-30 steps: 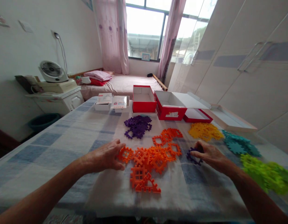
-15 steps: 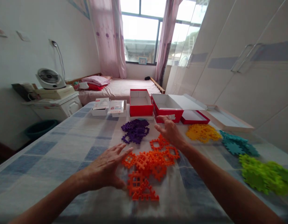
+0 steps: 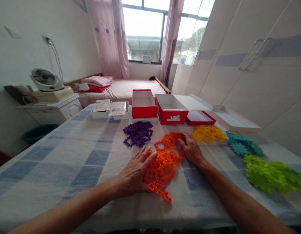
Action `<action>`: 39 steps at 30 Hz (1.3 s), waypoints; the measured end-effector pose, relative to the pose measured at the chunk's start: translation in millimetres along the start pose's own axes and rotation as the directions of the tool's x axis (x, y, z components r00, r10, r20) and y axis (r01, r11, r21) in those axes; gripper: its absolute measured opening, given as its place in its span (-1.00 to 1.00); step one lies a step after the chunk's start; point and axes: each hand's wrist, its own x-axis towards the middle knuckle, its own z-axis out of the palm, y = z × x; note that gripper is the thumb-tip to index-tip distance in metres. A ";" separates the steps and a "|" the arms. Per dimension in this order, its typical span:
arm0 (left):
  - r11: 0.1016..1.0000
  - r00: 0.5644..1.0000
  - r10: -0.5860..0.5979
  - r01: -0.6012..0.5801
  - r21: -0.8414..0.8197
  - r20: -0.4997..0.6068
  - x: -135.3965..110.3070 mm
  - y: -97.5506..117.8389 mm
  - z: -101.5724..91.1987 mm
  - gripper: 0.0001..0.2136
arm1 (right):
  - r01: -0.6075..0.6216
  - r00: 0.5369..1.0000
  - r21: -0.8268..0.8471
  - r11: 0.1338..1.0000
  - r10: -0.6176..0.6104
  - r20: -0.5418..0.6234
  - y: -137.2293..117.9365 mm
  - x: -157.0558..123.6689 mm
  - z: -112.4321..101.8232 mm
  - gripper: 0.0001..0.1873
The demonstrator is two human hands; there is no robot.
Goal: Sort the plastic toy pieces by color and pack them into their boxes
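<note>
A heap of orange interlocking plastic pieces [image 3: 166, 161] lies on the checked tablecloth between my two hands. My left hand [image 3: 133, 172] rests against the heap's left side, its fingers stretched out and partly over the nearest pieces. Along the upper right edge, my right hand [image 3: 193, 151] has its bent fingers against the pieces, gripping none that I can see. One triangular orange piece [image 3: 160, 190] sticks out at the near end. Just beyond my left hand is a pile of purple pieces [image 3: 138, 133]. Yellow pieces [image 3: 209, 133] lie past my right hand.
Teal pieces [image 3: 243, 143] and lime-green pieces [image 3: 269, 174] are piled on the right. A red box [image 3: 144, 112], another open red box [image 3: 171, 117], a shallow red tray [image 3: 200, 122] and small white boxes [image 3: 120, 115] line the far side. A pale lid [image 3: 238, 123] lies far right.
My left hand has moved right, bunching the orange pieces closer together. My right hand has come down and right to the heap's edge. The view has shifted slightly.
</note>
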 end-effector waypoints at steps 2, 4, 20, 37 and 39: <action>1.000 1.000 0.007 -0.007 -0.008 -0.011 11.7 5.4 3.2 -0.04 | -0.009 1.000 -0.005 1.000 0.009 0.012 -1.2 0.0 -0.2 -0.57; 1.000 0.999 0.015 -0.016 -0.011 -0.029 24.3 10.6 5.0 -0.10 | -0.017 1.000 -0.002 1.000 0.017 0.014 -0.8 -0.4 -0.3 -0.56; 0.996 0.999 -0.046 0.047 -0.073 0.014 78.8 21.7 -14.8 -0.22 | -0.175 0.984 0.272 0.946 0.171 0.040 -0.9 -0.2 -9.7 -0.50; 0.978 0.969 0.195 -0.179 0.109 -0.154 83.9 21.0 21.1 -0.22 | -0.188 0.980 0.327 0.926 0.201 -0.005 -2.1 0.1 -8.0 -0.46; 0.988 0.976 0.126 -0.107 0.115 -0.178 95.5 22.2 22.3 -0.20 | -0.195 0.979 0.338 0.921 0.206 0.004 -2.0 0.2 -8.3 -0.45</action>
